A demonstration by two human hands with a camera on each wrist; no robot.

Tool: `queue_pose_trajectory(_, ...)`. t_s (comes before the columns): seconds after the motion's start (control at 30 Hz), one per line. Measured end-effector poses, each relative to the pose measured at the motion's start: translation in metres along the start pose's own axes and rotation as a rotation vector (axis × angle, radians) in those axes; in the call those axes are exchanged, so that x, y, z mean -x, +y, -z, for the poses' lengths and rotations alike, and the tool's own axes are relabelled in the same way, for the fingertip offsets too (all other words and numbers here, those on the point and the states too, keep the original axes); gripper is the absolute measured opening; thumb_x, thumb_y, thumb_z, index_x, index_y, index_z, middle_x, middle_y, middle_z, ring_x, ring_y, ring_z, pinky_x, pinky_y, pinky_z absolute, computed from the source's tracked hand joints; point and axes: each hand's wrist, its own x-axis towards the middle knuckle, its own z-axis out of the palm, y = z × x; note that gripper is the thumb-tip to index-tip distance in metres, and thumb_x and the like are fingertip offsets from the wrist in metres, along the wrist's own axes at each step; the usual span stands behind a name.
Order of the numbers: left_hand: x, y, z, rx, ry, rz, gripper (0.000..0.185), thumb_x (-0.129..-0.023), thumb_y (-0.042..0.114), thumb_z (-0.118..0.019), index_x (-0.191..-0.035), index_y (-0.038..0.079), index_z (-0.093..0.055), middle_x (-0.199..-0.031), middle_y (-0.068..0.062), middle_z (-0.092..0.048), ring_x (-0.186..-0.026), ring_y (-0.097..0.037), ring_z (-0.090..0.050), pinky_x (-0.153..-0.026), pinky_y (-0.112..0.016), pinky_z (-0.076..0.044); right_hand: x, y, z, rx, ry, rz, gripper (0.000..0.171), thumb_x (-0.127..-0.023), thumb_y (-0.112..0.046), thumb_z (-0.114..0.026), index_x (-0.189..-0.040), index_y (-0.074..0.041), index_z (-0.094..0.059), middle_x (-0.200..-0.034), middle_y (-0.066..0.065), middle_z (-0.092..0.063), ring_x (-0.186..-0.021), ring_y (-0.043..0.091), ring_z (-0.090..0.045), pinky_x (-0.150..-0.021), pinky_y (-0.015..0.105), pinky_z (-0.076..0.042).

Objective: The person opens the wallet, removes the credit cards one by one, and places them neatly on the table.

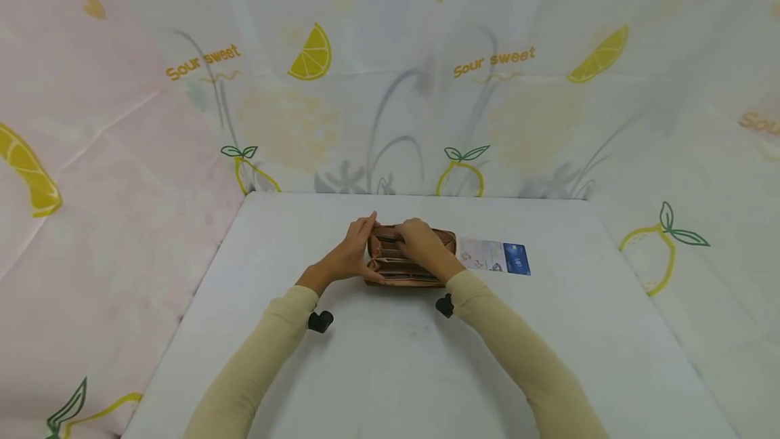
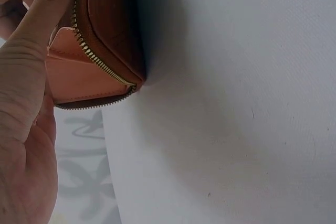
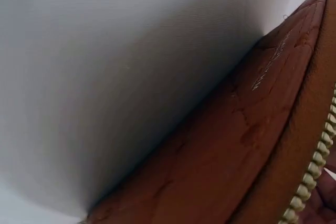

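A brown zip-around wallet [image 1: 402, 282] stands unzipped on the white table, its compartments facing up. My left hand [image 1: 352, 253] grips the wallet's left end, thumb at the near edge and fingers at the far edge. In the left wrist view the thumb of my left hand [image 2: 31, 61] lies along the brass zipper [image 2: 97, 59]. My right hand [image 1: 422, 242] reaches into the wallet's far compartments with bent fingers; their tips are hidden, so what they hold does not show. The wallet's embossed brown side [image 3: 210, 156] fills much of the right wrist view.
Right of the wallet, a flat pale sheet or card with a blue end [image 1: 516, 259] lies on the table [image 1: 390, 371]. Black devices [image 1: 320, 321] sit at both wrists. Lemon-printed cloth [image 1: 390, 87] hangs behind the table and on both sides.
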Motion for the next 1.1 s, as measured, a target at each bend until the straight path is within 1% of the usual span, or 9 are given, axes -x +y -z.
queue_pose_trajectory(0.03, 0.0, 0.0, 0.0, -0.001, 0.0, -0.001, 0.145, -0.057, 0.053, -0.09, -0.154, -0.002, 0.002, -0.142, -0.021, -0.029, -0.127, -0.032, -0.027, -0.107, -0.048, -0.031, -0.001, -0.001, -0.001, 0.016, 0.006, -0.003, 0.007, -0.092, -0.004, -0.066, -0.087, -0.004, -0.071, -0.076, 0.006, -0.065, -0.071, 0.02, -0.062, -0.067, 0.033, -0.051)
queue_pose_trajectory(0.1, 0.0, 0.0, 0.0, 0.005, 0.003, -0.004, 0.145, -0.057, 0.051, -0.091, -0.154, -0.002, 0.002, -0.142, -0.023, -0.029, -0.127, -0.033, -0.027, -0.107, -0.049, -0.031, -0.003, -0.002, -0.002, 0.027, 0.015, 0.001, 0.008, -0.09, -0.001, -0.065, -0.087, -0.003, -0.072, -0.076, 0.009, -0.066, -0.073, 0.023, -0.063, -0.069, 0.036, -0.052)
queue_pose_trajectory(0.2, 0.0, 0.0, 0.0, 0.011, 0.003, 0.001, 0.145, -0.057, 0.049, -0.092, -0.154, -0.002, 0.002, -0.143, -0.023, -0.028, -0.129, -0.034, -0.026, -0.108, -0.049, -0.03, -0.005, -0.003, -0.006, 0.055, 0.034, 0.04, 0.021, -0.091, 0.003, -0.063, -0.106, -0.006, -0.074, -0.072, 0.008, -0.066, -0.067, 0.021, -0.062, -0.067, 0.034, -0.052)
queue_pose_trajectory(0.3, 0.001, 0.0, 0.001, 0.015, 0.001, 0.019, 0.145, -0.056, 0.05, -0.092, -0.154, -0.002, 0.002, -0.144, -0.019, -0.027, -0.129, -0.033, -0.025, -0.108, -0.049, -0.03, -0.005, -0.003, -0.01, 0.067, 0.045, 0.078, 0.039, -0.092, 0.005, -0.061, -0.127, -0.013, -0.067, -0.068, 0.007, -0.065, -0.061, 0.018, -0.058, -0.063, 0.032, -0.05)
queue_pose_trajectory(0.4, 0.002, 0.0, 0.001, 0.023, 0.004, 0.032, 0.146, -0.055, 0.05, -0.092, -0.155, -0.001, 0.002, -0.145, -0.018, -0.026, -0.129, -0.033, -0.026, -0.107, -0.049, -0.031, -0.005, -0.003, -0.012, 0.07, 0.044, 0.09, 0.044, -0.093, 0.004, -0.061, -0.132, -0.016, -0.063, -0.069, 0.008, -0.064, -0.063, 0.019, -0.057, -0.065, 0.033, -0.051)
queue_pose_trajectory(0.63, 0.001, -0.001, -0.001, 0.019, 0.014, 0.015, 0.146, -0.056, 0.051, -0.091, -0.154, -0.002, 0.002, -0.145, -0.018, -0.027, -0.129, -0.034, -0.026, -0.107, -0.05, -0.031, -0.005, -0.003, -0.008, 0.056, -0.004, 0.054, 0.033, -0.094, 0.0, -0.061, -0.125, -0.01, -0.068, -0.074, 0.009, -0.063, -0.073, 0.024, -0.059, -0.076, 0.038, -0.052)
queue_pose_trajectory(0.77, 0.001, -0.001, 0.0, 0.02, 0.005, 0.023, 0.147, -0.055, 0.048, -0.093, -0.154, -0.002, 0.003, -0.145, -0.02, -0.027, -0.13, -0.034, -0.026, -0.107, -0.05, -0.03, -0.007, -0.005, -0.002, 0.087, -0.004, 0.014, 0.018, -0.093, 0.001, -0.062, -0.106, -0.002, -0.073, -0.076, 0.01, -0.061, -0.077, 0.026, -0.059, -0.074, 0.037, -0.051)
queue_pose_trajectory(0.9, -0.001, 0.0, 0.001, 0.026, 0.001, 0.038, 0.146, -0.055, 0.047, -0.094, -0.154, -0.001, 0.002, -0.144, -0.023, -0.028, -0.127, -0.033, -0.027, -0.107, -0.05, -0.031, -0.009, -0.008, 0.003, 0.148, 0.012, -0.017, 0.006, -0.091, 0.001, -0.065, -0.087, -0.002, -0.069, -0.08, 0.01, -0.06, -0.08, 0.027, -0.059, -0.074, 0.036, -0.05)
queue_pose_trajectory(1.1, 0.0, -0.002, 0.002, 0.01, 0.011, 0.019, 0.147, -0.055, 0.049, -0.093, -0.154, -0.002, 0.003, -0.143, -0.024, -0.029, -0.126, -0.033, -0.028, -0.106, -0.051, -0.032, -0.012, -0.007, 0.006, 0.076, 0.042, -0.024, 0.009, -0.09, 0.001, -0.064, -0.082, -0.003, -0.067, -0.078, 0.009, -0.059, -0.074, 0.024, -0.059, -0.068, 0.034, -0.051)
